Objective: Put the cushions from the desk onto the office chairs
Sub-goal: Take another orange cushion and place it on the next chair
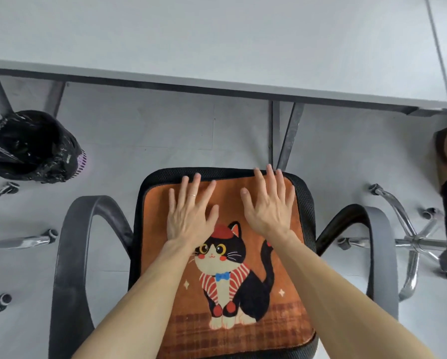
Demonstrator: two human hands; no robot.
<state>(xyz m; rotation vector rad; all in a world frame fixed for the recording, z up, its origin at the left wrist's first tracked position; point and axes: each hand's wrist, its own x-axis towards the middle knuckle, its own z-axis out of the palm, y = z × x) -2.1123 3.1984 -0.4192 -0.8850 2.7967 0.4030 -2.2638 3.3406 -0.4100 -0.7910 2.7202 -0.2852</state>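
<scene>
Cushion (230, 281) on chair (67, 255), bin (30, 146) L, desk (217, 35) ahead, 2nd chair (414, 239) R

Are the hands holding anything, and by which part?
Nothing is gripped: left hand and right hand lie flat on the far half of the orange cat-print cushion.

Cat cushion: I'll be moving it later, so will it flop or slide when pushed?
Probably floppy and light: the cushion looks thin, lying flat on the chair seat. Plush fabric on mesh likely grips, limiting sliding.
</scene>
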